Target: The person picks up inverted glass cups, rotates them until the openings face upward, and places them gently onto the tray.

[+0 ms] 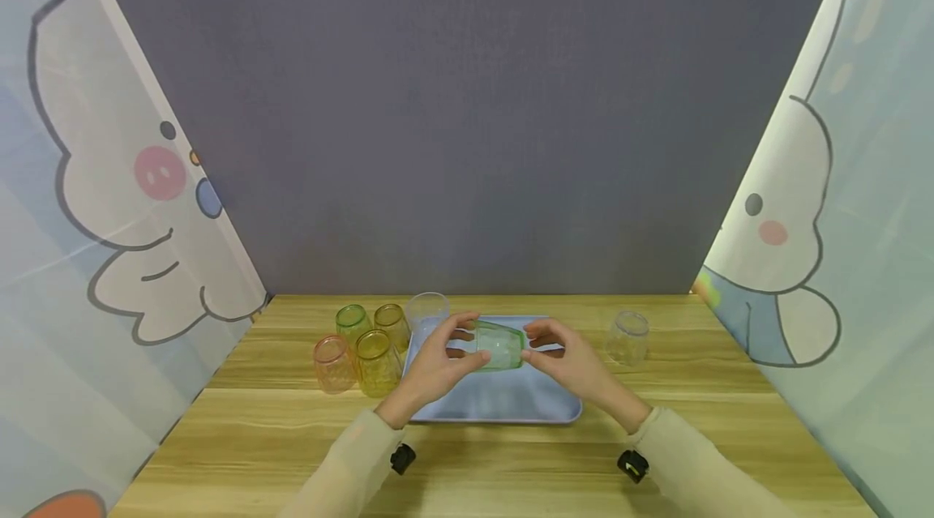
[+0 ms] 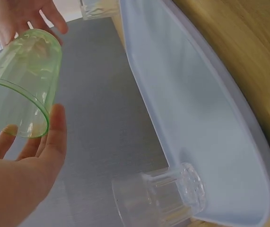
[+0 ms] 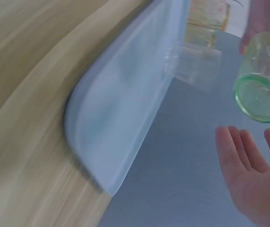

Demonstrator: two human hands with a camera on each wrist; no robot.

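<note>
A green glass tumbler [image 1: 499,346] lies on its side in the air over the tray, mouth to the left and base to the right. My left hand [image 1: 447,360] grips it at the rim; the thumb and fingers at the mouth show in the left wrist view, around the tumbler [image 2: 26,80]. My right hand [image 1: 569,356] is at the base end. In the right wrist view its fingers [image 3: 253,158] are spread and apart from the thick base of the tumbler [image 3: 257,98]. Below the hands is a pale blue tray [image 1: 503,408] on the wooden table.
Left of the tray stand a pink glass [image 1: 335,364], a green glass [image 1: 353,323], an amber glass [image 1: 392,327] and a yellow glass [image 1: 378,364]. One clear glass [image 1: 426,309] is at the tray's back left corner. Another clear glass [image 1: 628,338] stands right of the tray.
</note>
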